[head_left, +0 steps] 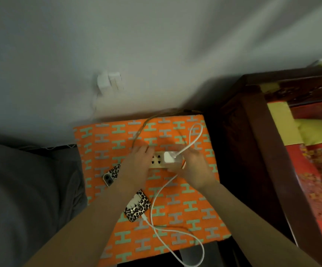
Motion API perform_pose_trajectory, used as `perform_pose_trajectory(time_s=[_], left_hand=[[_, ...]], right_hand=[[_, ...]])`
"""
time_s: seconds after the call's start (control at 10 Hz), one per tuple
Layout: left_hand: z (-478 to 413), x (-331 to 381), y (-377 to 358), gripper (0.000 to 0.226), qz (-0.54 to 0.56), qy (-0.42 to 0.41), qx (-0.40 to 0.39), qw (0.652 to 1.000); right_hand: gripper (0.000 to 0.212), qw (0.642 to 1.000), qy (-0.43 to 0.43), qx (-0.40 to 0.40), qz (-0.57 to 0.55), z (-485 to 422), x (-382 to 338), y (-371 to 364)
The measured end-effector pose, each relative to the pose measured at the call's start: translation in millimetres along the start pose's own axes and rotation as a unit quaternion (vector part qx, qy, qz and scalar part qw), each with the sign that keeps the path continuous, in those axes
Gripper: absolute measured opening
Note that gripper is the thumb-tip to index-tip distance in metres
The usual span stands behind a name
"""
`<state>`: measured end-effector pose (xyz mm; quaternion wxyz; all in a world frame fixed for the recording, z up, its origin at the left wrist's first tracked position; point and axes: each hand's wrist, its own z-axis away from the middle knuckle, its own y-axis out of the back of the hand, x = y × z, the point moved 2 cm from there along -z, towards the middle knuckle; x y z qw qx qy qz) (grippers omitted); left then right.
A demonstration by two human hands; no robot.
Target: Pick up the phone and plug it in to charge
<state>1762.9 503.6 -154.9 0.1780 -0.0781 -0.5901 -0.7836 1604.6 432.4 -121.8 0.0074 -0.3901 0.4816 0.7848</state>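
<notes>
A phone in a leopard-print case (pixel 138 208) lies face down on the orange patterned cloth (pixel 185 205), partly under my left forearm. A white cable (pixel 157 197) is plugged into its lower end and loops across the cloth. A cream power strip (pixel 157 160) lies at the cloth's middle. My left hand (pixel 137 164) rests on the strip's left end and holds it down. My right hand (pixel 193 166) grips the white charger adapter (pixel 170 157), which sits on the strip's right sockets. How deep the adapter sits in the sockets is hidden.
A wall outlet with white plugs (pixel 108 80) is on the grey wall above the cloth. A dark wooden cabinet (pixel 252 151) stands to the right. Grey fabric (pixel 21 189) fills the left. A brown cord (pixel 142 128) runs from the strip toward the wall.
</notes>
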Motion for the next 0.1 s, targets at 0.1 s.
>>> perform_pose_trajectory(time_s=[0.1], left_hand=[[22.1, 2.4, 43.4, 0.075, -0.011, 0.007, 0.011, 1.000]], right_hand=[[0.064, 0.991, -0.069, -0.016, 0.117, 27.3, -14.7, 31.4]])
